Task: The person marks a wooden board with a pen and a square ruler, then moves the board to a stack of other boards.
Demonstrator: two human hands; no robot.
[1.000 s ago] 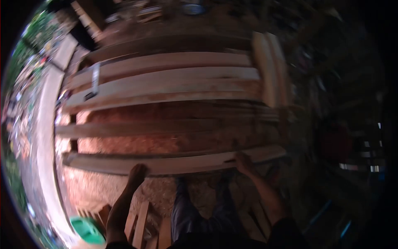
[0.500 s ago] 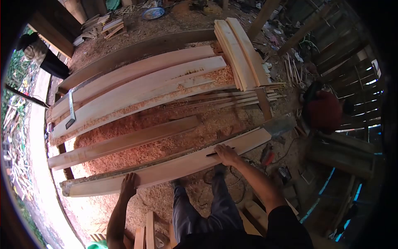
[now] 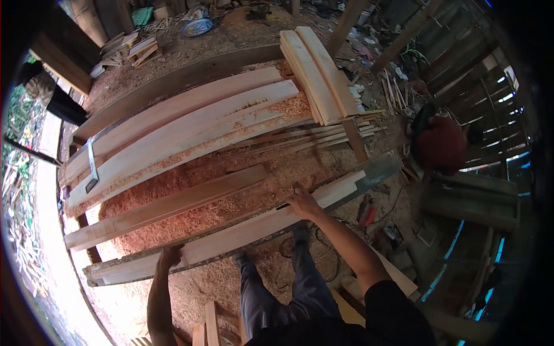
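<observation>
On the sawdust-covered ground just ahead of our legs, in the head view, we hold a long pale wooden plank with a dark bark edge [image 3: 242, 233]. Our left hand [image 3: 169, 255] grips it near its left end, fingers curled over the far edge. Our right hand [image 3: 304, 203] lies on its upper face toward the right end, fingers spread forward and pressing on the wood; whether the thumb wraps under we cannot tell. The plank runs slantwise from low on the left to higher on the right, reaching past the right hand to a grey, weathered end.

Beyond both hands, across a bed of reddish-orange wood shavings [image 3: 190, 199], lies a shorter narrow brown board [image 3: 167, 209], roughly parallel to ours. Farther out rest several wide pale sawn boards [image 3: 173, 135] side by side, with a metal carpenter's square [image 3: 91, 166] on them, out beyond the left hand. Beyond the right hand, a stack of short pale planks [image 3: 317, 75] lies crosswise over those boards' ends. To the right of the right hand, well apart, sits a person in a dark red top [image 3: 441, 144].
</observation>
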